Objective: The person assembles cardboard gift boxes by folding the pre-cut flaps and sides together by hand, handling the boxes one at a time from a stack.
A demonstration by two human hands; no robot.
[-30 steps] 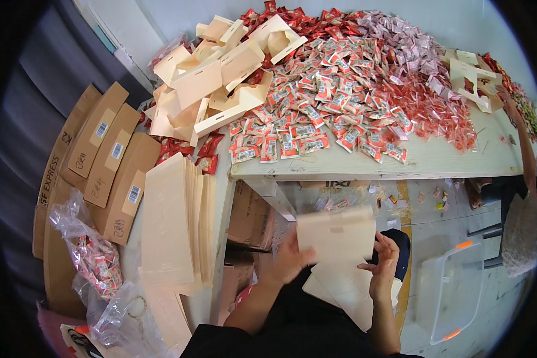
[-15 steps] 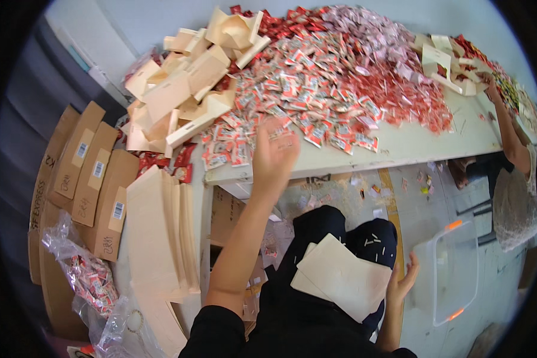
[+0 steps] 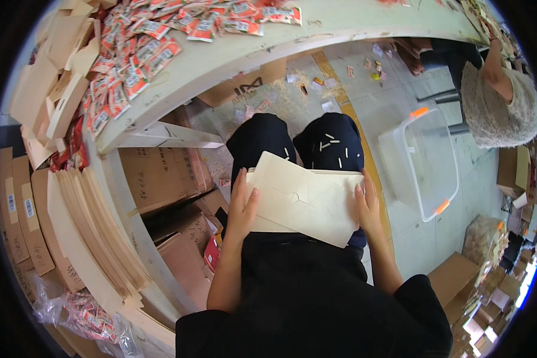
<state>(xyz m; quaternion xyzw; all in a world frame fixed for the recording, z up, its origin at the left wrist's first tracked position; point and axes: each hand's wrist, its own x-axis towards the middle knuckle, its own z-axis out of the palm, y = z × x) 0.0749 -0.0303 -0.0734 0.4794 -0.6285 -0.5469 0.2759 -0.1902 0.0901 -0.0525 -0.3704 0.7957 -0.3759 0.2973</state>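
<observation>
1. Cream card sheets: at least two, flat on the lap, between the hands; the upper sheet [image 3: 304, 200] slants, its long axis running from upper left to lower right, one corner pointing forward toward the knees; the lower sheet [image 3: 274, 225] lies more squarely, its long axis roughly left to right.
2. Left hand [image 3: 243, 206]: at the left end of the sheets, thumb near the upper sheet's face, fingers pointing forward along the edge; right hand [image 3: 367, 200]: at the opposite end, thumb toward the sheets, fingers likewise forward; neither is spread wide; whether either pinches the card cannot be told, the undersides being hidden.
3. Dark trousers [image 3: 262, 134]: beneath the sheets; small pale strips [image 3: 330, 142] lie on the right thigh.
4. Clear plastic bin [image 3: 428, 170]: on the floor to the right, open upward, with orange latches at two opposite ends.
5. Clear plastic bag [image 3: 49, 307]: at lower left; it holds small red-and-white packets [image 3: 89, 315].
6. Folded cream boxes [image 3: 42, 101]: piled on the table at upper left, beside a heap of loose packets [image 3: 155, 56].
7. Brown cartons [image 3: 19, 209]: in a row at far left; a tall stack of cream card [image 3: 92, 232] stands nearby.
</observation>
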